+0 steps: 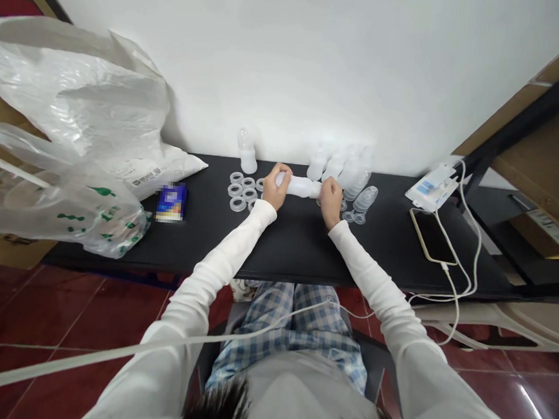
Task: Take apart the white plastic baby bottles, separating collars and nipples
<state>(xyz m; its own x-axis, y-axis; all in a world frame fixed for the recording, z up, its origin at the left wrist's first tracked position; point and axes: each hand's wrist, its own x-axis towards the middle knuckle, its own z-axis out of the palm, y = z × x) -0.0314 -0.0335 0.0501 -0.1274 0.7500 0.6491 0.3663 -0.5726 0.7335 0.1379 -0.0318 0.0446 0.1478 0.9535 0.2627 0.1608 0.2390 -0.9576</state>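
Cable (270, 325) crosses the lap, nearest the camera and clear of the work. Next out is the black table (296, 249), bare in front of the hands.

Left hand (275, 188) is curled round one end of the translucent bottle (301, 186), and right hand (331, 202) is closed round the other end. Both are gripping, not spread. The bottle sits just above the table, mid-width, between the two fists.

Long axis runs left-right, roughly level and parallel to the table's front edge. Can't tell which end is the neck; fingers cover both.

Handling, my judgement: grip at the ends only and hold the axis level. Turn about that axis without squeezing the thin-looking body.

Just left of the left hand are loose clear rings (242, 190). Right of the right hand are small caps (359, 210). Furthest back, one upright bottle (247, 150) and a cluster of bottles (345, 166) stand against the wall.
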